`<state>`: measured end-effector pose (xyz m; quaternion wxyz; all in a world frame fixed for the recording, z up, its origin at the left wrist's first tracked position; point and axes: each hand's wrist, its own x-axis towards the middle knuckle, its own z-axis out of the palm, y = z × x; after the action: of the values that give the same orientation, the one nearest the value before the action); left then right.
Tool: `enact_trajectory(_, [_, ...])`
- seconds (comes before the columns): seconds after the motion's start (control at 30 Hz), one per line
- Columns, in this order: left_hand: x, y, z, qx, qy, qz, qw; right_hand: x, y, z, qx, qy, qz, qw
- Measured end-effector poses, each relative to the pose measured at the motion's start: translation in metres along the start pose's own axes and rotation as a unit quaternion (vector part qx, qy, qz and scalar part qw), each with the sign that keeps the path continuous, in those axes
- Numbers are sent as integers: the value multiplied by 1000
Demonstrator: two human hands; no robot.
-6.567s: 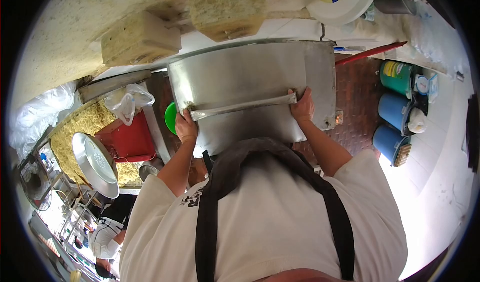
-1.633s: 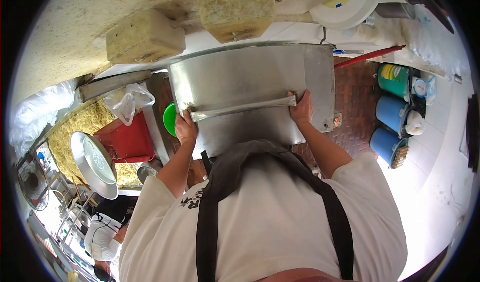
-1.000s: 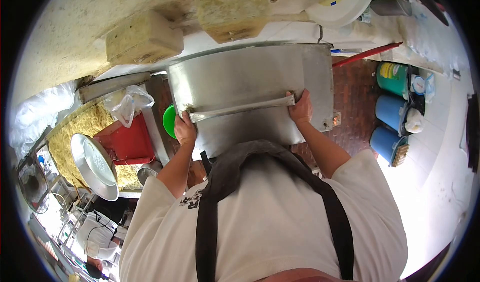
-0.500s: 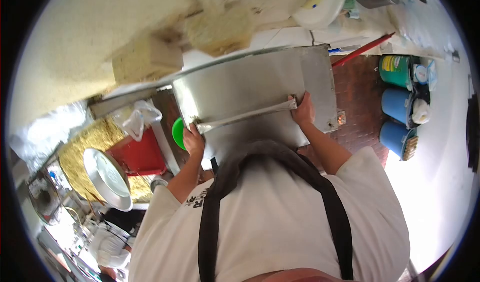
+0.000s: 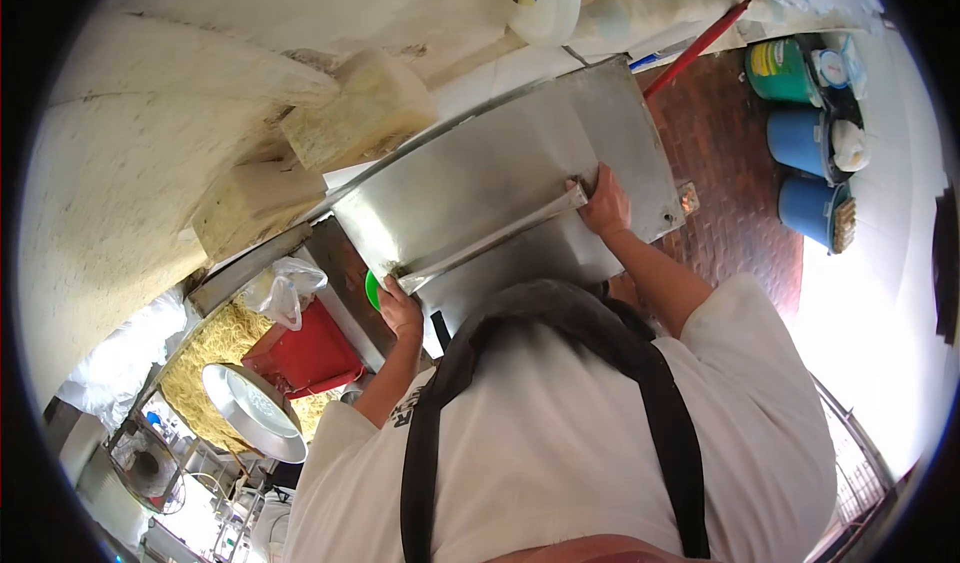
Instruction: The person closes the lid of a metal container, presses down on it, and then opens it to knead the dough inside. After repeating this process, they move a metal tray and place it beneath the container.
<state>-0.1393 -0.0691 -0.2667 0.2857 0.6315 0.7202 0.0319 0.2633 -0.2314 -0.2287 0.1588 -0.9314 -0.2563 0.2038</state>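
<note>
Before me is a steel worktop (image 5: 640,133) with a flat, shiny steel panel (image 5: 480,163) on it. Along the panel's near edge runs a long, narrow metal strip (image 5: 495,239). My left hand (image 5: 400,309) is closed around the left end of the strip, its thumb near the corner. At the other end, my right hand (image 5: 606,206) grips the strip with its fingers curled over. A green bowl-like container (image 5: 372,290) shows partly behind my left hand.
At left are a red container (image 5: 305,348), a metal basin (image 5: 255,413), a plastic bag (image 5: 288,291) and a heap of yellowish strands (image 5: 215,348). Blue bins (image 5: 800,143) and a green bucket (image 5: 778,70) line the right wall. A red pole (image 5: 700,45) leans over the brick floor (image 5: 720,183).
The view has turned, so the right side of the room sits higher and the left side lower. Both hands stay at the strip's ends.
</note>
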Motion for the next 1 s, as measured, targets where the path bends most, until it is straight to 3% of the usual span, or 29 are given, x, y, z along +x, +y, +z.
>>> enact_trajectory(0.13, [6, -19, 7, 27, 5, 67, 997, 4, 8, 7, 3, -10, -4, 1000])
enact_trajectory(0.2, [7, 3, -18, -18, 10, 135, 991, 1, 12, 13, -14, 4, -14, 1000])
enact_trajectory(0.27, [1, 54, -44, 1, 173, 234, 957, 8, 9, 10, -15, 9, -13, 1000])
enact_trajectory(0.33, [-10, 119, -61, -111, 62, 317, 940, 1, 1, -1, -3, -19, 2, 1000])
enact_trajectory(0.37, [-15, 144, -55, -37, -111, 335, 935, 5, 4, 3, 2, -12, -12, 1000])
enact_trajectory(0.4, [-20, 167, -44, 40, -283, 342, 895, 8, 8, 7, 7, -3, -21, 1000])
enact_trajectory(0.47, [-23, 208, -15, 275, -347, 346, 827, 1, 11, 7, 10, -9, -13, 1000])
enact_trajectory(0.63, [-8, 212, 10, 288, -390, 383, 786, 4, 11, 4, 24, 1, -15, 1000])
enact_trajectory(0.83, [-13, 212, 12, 307, -381, 354, 797, 5, 14, -7, 43, -72, 12, 996])
enact_trajectory(0.93, [-12, 208, 15, 316, -362, 372, 794, 9, 53, 0, 76, -52, -104, 990])
enact_trajectory(1.0, [-9, 203, 18, 309, -352, 394, 791, 27, 116, -28, 232, -221, -55, 946])
